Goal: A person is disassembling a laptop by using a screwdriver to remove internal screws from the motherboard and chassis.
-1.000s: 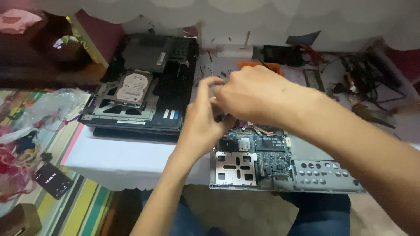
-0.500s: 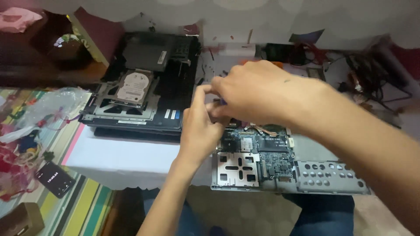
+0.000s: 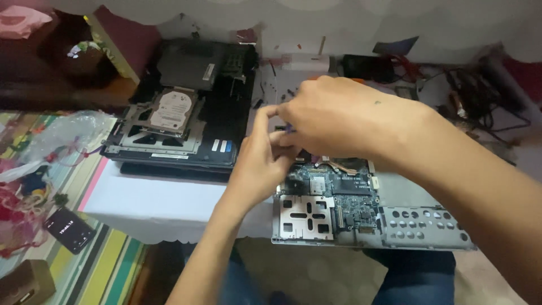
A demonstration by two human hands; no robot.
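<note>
White cloth covers the tabletop, with a pale wall and a tangle of cables behind. Near the front edge lies the circuit board in its grey metal frame, partly overhanging the tabletop toward the person's lap; its long axis runs left to right, with the perforated plate end pointing right. Both hands meet over the board's far left corner. The left hand comes up from below, fingers curled in against that corner. The right hand reaches across from the right and lies over it, fingers pinched together around something small with a glimpse of purple; what it is cannot be told. The board sits directly below and toward the person from those fingers, and the left hand is the nearer to it. Left of the board rests an opened laptop base, a silver hard drive bare in its bay. Farther left of the board, down on a striped mat, lies a dark phone.
</note>
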